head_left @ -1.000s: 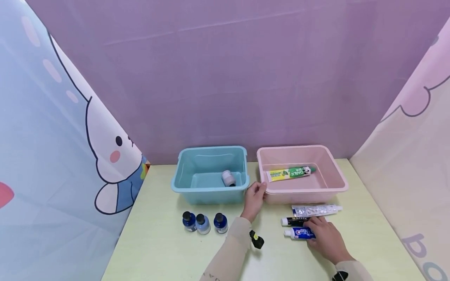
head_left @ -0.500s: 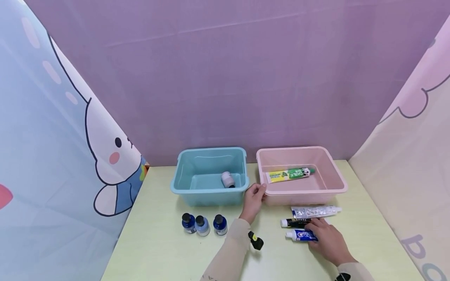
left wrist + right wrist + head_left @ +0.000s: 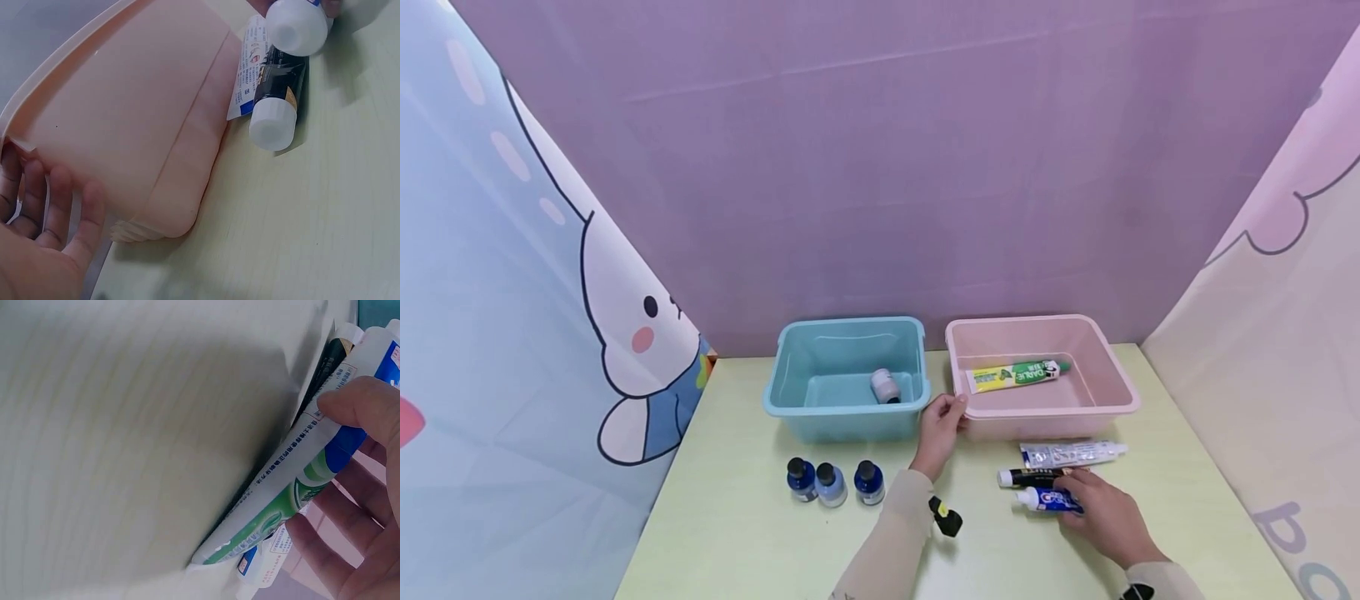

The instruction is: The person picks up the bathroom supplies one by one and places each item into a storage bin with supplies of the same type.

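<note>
Left hand (image 3: 937, 433) grips a pink, rectangular plastic bin (image 3: 1037, 427) by its near left corner; over to the right, the right hand (image 3: 1107, 518) pinches a white, blue and green toothpaste tube (image 3: 1057, 500), cap (image 3: 1026, 498) pointing left, just beside a black, white-capped tube (image 3: 1028, 478) on the pale bench (image 3: 737, 550).

silver tube (image 3: 1067, 454) blocks the front of pink bin (image 3: 1037, 427); above is free.

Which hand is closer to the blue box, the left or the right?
Left. The left hand holds a corner of the pink box, just beside the blue box. The right hand is farther away, gripping a toothpaste tube in front of the pink box.
</note>
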`<state>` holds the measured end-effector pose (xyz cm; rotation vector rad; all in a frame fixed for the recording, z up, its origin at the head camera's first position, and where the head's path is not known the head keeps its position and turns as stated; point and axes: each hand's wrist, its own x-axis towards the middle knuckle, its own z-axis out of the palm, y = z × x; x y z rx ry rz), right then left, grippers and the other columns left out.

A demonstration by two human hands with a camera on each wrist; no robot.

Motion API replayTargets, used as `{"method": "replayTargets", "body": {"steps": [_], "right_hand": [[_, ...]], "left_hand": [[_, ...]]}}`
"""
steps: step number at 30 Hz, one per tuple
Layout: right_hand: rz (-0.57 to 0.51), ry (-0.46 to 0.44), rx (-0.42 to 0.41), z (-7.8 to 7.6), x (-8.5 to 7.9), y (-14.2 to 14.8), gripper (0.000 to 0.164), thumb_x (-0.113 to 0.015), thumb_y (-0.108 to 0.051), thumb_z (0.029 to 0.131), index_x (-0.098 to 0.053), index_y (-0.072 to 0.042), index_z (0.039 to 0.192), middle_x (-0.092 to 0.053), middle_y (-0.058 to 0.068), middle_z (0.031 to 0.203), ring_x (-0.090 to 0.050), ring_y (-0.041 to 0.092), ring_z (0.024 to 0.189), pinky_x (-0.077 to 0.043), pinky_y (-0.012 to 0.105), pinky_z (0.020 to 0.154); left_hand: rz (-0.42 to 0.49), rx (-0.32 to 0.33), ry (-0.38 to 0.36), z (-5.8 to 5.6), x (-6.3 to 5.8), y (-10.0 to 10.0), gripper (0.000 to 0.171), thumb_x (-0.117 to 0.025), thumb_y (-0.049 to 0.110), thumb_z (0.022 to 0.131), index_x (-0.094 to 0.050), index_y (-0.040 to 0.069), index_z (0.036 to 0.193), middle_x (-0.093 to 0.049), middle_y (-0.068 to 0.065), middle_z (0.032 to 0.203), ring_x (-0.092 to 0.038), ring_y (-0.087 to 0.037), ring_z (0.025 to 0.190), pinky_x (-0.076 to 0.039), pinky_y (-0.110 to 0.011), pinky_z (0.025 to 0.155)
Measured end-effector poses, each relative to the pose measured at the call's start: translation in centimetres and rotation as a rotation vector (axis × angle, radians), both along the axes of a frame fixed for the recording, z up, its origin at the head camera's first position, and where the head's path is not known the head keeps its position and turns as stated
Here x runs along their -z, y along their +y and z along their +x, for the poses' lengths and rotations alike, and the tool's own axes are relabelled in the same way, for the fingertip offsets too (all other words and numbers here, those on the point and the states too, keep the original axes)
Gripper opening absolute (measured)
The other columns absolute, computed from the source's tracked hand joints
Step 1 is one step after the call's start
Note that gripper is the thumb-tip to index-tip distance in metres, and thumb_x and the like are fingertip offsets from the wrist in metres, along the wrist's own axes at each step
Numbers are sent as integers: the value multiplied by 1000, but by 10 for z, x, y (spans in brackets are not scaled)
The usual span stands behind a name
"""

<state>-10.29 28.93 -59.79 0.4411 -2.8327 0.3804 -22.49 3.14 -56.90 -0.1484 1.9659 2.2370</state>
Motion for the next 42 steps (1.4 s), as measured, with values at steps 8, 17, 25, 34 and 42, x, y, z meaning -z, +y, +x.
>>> {"method": "replayTargets", "body": {"steps": [8, 17, 25, 34, 42], "right_hand": [[5, -14, 12, 0, -4, 1, 44, -89, -15, 66, -74, -15, 108, -75, 12, 112, -73, 35, 98, -60, 51, 72], [29, 14, 4, -1, -20, 3, 46, -90, -15, 67, -74, -15, 110, -75, 10, 111, -73, 34, 93, -59, 49, 68], [44, 26, -7, -4, -34, 7, 44, -91, -17, 70, -76, -15, 111, -74, 9, 107, -71, 32, 92, -59, 49, 68], [50, 89, -36, -11, -53, 13, 44, -90, -17, 70, -76, -13, 111, -72, 7, 104, -70, 32, 92, -59, 47, 65], [33, 145, -64, -18, -71, 16, 47, -92, -16, 69, -76, -13, 114, -72, 10, 113, -70, 33, 91, -57, 49, 61]], "left_hand": [[20, -1, -5, 1, -1, -1, 30, -66, 43, 99, -66, 13, 102, -63, 1, 94, -63, -14, 88, -58, -29, 86], [15, 25, 2, 1, -1, -3, 33, -64, 45, 99, -65, 11, 103, -62, 0, 95, -64, -14, 88, -59, -32, 88], [8, 24, -3, 0, -1, -3, 33, -64, 44, 100, -66, 11, 103, -61, -1, 96, -64, -14, 89, -59, -33, 90], [-6, 19, -7, -1, -1, -3, 31, -64, 43, 100, -67, 13, 103, -62, 0, 97, -64, -14, 90, -59, -32, 89], [-1, 18, -11, 1, -1, -4, 30, -63, 42, 100, -68, 13, 103, -63, 0, 97, -64, -13, 90, -59, -32, 90]]}}
